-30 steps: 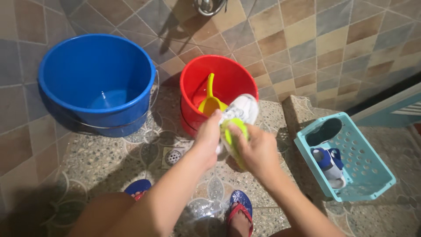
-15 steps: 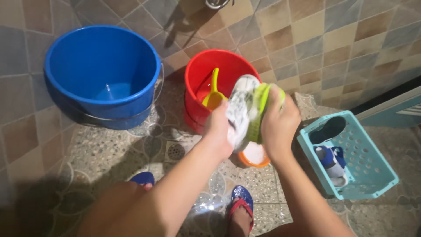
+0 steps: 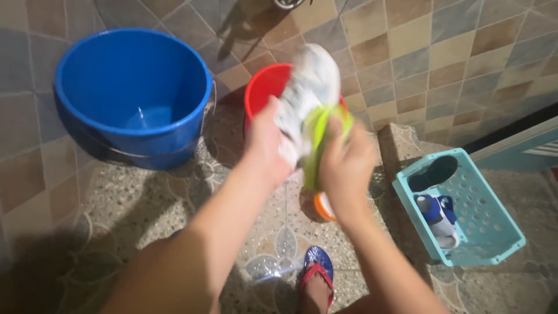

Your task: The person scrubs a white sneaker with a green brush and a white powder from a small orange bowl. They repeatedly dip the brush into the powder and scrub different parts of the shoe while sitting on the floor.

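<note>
White shoe (image 3: 308, 87), blurred, tilted upright, against lime-green brush (image 3: 317, 142)

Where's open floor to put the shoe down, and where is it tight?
Bare floor lies between the blue bucket and the person's foot in a sandal, and between the teal basket and that foot. It is crowded by the red bucket and orange bowl, under the left hand with the white shoe and the right hand with the green brush.
</note>
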